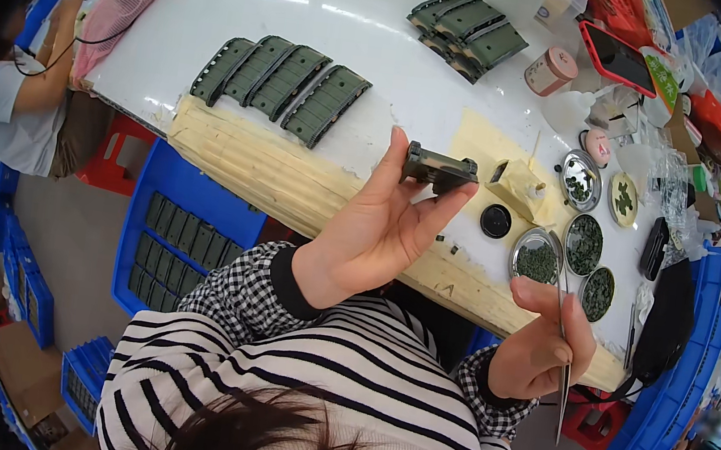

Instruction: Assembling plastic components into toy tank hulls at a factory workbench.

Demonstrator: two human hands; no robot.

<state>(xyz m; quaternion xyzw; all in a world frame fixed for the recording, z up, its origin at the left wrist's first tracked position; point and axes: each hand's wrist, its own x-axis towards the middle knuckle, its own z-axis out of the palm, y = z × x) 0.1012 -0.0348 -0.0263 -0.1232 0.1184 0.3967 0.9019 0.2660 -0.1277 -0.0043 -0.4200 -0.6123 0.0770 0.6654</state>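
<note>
Raised over the table's front edge, my left hand (373, 235) grips a small dark green and tan camouflage plastic model part (439, 170) between thumb and fingers. My right hand (548, 343) pinches a pair of metal tweezers (564, 385), whose one end points toward the small dishes. Nearest to it is a round metal dish (514, 255) of tiny green pieces. Beside that dish stand more shallow dishes with dark green bits. A row of green ribbed model panels (326, 104) lies on the table to the left, and a second group (467, 29) sits farther back.
A block wrapped in yellowish tape (527, 191) and a black round cap (495, 221) are near the dishes. A pink jar (551, 72) and a red-cased phone (617, 59) lie at back right. Below left, a blue crate (139, 207) holds panels; another person (20, 102) sits at far left.
</note>
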